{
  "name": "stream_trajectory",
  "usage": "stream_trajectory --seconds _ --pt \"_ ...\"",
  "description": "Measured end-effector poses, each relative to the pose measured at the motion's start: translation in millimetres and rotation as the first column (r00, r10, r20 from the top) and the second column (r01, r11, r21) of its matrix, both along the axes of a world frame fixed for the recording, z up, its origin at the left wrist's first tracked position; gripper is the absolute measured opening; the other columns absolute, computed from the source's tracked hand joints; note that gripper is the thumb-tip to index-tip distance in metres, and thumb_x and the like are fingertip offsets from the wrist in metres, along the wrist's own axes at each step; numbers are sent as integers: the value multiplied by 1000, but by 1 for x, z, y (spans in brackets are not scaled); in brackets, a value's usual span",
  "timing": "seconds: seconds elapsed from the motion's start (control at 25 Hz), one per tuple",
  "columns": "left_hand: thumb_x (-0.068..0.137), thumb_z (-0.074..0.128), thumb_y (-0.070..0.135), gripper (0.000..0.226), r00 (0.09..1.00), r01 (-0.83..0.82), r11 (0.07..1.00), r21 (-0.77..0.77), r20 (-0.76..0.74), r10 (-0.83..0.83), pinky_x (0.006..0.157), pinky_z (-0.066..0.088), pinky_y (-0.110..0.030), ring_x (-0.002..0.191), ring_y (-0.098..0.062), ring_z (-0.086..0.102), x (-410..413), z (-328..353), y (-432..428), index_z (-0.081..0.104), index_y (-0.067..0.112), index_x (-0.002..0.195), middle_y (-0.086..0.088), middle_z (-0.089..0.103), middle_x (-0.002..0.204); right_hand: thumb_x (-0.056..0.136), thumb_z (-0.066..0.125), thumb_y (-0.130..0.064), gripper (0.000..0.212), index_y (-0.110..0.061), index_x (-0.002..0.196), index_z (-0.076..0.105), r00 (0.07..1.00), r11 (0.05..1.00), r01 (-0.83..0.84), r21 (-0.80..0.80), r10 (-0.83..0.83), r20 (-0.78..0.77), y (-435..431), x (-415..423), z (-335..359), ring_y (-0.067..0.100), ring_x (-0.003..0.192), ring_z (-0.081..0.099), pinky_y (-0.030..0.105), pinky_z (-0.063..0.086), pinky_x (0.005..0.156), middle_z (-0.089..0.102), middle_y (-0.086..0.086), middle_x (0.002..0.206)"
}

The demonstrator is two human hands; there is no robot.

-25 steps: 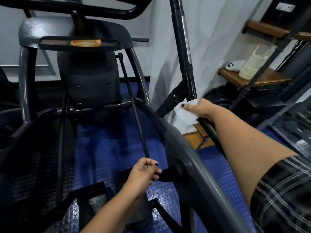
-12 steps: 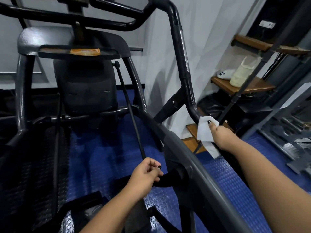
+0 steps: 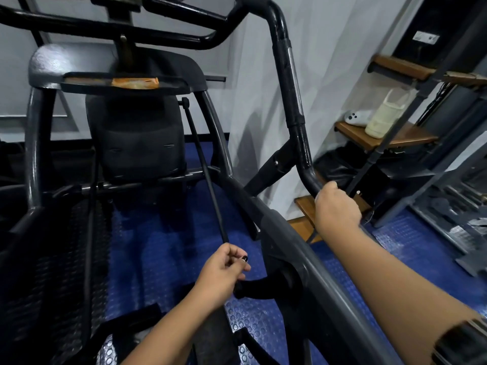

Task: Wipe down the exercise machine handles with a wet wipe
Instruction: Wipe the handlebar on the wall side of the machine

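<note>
The black exercise machine fills the view. Its tall right handle bar [image 3: 295, 101] rises from a bend at centre right. My right hand [image 3: 336, 206] is wrapped around that bend, fingers closed on the bar. The white wet wipe does not show; if it is there, the hand hides it. My left hand [image 3: 221, 275] is at lower centre, fingers closed on the lower end of a thin black rod [image 3: 203, 167] that slants up towards the console tray [image 3: 174, 88].
An orange packet [image 3: 135, 83] lies on the console tray. The grey frame tube [image 3: 316, 262] runs diagonally between my arms. Wooden shelves [image 3: 395, 138] with a pale jug [image 3: 382, 117] stand at the right. Blue studded mat [image 3: 158, 233] covers the floor.
My right hand slid down the handle bar from the joint to the lower bend and closed around it; the white wipe, visible before, is now out of sight. My left hand stayed put.
</note>
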State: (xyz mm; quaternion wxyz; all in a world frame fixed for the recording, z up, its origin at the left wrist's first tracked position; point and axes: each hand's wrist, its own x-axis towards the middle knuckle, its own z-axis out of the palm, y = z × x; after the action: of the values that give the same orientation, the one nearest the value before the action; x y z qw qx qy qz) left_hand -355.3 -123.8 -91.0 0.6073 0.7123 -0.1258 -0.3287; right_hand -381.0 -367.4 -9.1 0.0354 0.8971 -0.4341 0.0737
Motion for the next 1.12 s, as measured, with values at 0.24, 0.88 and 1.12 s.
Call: stream_trajectory --seconds 0.24,0.88,1.12 --pt "96 53 3 13 1000 -16 999 48 -19 17 53 43 -11 62 -8 58 -11 -13 8 57 16 93 -15 71 94 89 56 -7 18 -2 105 50 996 983 -5 184 -12 89 -12 48 12 40 102 62 37 43 69 64 20 109" --pt "97 49 -2 15 999 -47 985 166 7 46 57 45 -13 66 -8 60 -85 5 21 58 10 99 -20 70 97 85 65 -17 28 -5 105 51 998 436 -59 898 11 61 -52 -25 37 25 46 63 36 54 50 61 21 94" --pt "97 48 -3 15 998 -60 987 147 31 56 55 45 -13 64 -11 59 -106 21 8 58 7 101 -13 69 89 84 63 -14 26 0 103 54 991 475 -136 870 48 129 -45 -70 34 28 57 63 35 54 49 65 20 79"
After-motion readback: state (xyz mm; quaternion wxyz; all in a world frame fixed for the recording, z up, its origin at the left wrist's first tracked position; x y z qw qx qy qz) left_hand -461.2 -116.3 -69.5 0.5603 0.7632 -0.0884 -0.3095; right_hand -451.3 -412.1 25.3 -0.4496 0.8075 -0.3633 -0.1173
